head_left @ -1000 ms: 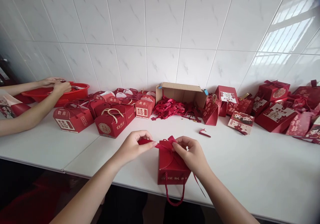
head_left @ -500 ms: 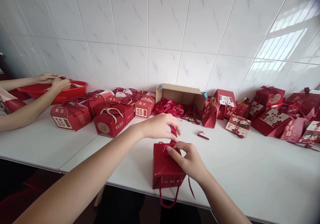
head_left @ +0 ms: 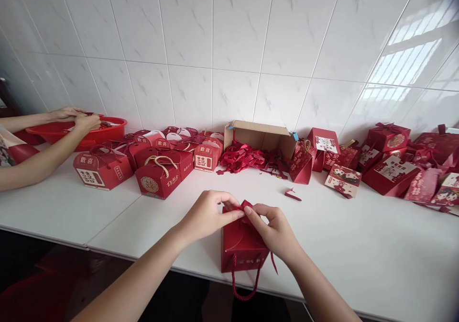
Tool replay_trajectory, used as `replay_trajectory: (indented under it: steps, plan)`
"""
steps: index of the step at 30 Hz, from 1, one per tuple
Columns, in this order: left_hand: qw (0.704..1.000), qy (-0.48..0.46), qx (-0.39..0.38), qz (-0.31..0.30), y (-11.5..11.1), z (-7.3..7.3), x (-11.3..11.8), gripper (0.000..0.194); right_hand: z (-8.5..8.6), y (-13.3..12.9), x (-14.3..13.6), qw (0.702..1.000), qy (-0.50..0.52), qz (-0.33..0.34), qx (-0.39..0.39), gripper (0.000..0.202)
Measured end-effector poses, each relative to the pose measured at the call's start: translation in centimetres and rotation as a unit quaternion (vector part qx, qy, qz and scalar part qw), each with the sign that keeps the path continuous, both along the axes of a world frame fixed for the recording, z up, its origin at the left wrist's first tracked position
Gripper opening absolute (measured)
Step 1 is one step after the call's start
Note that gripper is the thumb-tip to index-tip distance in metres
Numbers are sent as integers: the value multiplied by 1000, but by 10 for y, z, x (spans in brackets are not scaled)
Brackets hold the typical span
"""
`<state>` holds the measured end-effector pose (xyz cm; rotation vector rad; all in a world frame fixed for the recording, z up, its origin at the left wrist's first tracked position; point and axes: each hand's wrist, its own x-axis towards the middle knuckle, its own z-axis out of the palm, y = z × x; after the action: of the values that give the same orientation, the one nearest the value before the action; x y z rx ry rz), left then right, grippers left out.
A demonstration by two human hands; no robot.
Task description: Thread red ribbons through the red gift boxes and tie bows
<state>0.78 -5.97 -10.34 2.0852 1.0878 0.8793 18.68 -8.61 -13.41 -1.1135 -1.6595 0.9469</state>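
Note:
A red gift box (head_left: 242,245) stands near the table's front edge, its rope handle (head_left: 246,293) hanging down over that edge. On top of the box, a red ribbon (head_left: 246,204) is pinched between the fingers of both hands. My left hand (head_left: 211,214) comes from the left, thumb and fingertips closed on the ribbon. From the right, my right hand (head_left: 270,224) holds the ribbon too, its thumb almost touching the left thumb. One ribbon tail dangles at the box's right side. The fingers partly hide the knot.
Red boxes (head_left: 159,176) stand at the left and more gift boxes (head_left: 390,173) at the right. A cardboard box (head_left: 263,133) with loose ribbons (head_left: 244,157) is at the back. Another person's hands (head_left: 86,121) are over a red basin (head_left: 111,133) at far left.
My left hand has come down from above the box to the ribbon on its top, close to my right hand. The raised ribbon loop is now lower.

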Motion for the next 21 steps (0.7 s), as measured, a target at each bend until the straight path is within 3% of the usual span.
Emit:
replay_trajectory:
  steps: [3,7,10,14,16,21]
  plan:
    - [1000,-15,0,20,0,-6,0,18,0,-1,-2,1000,0,-29,1,41]
    - [999,-32,13,14,-6,-11,0,15,1,-1,-6,996,36,-77,3,23]
    - [999,-27,21,11,-9,-14,2,10,1,-1,-7,994,67,-85,-4,28]
    - [998,-22,54,29,-9,-18,2,7,2,-4,-5,996,-4,-79,50,16]
    - [997,-26,62,35,-8,-21,2,7,2,-6,-2,993,-53,-60,87,21]
    - [998,-39,27,36,-7,-27,5,12,-6,-9,3,985,-90,-71,126,17]
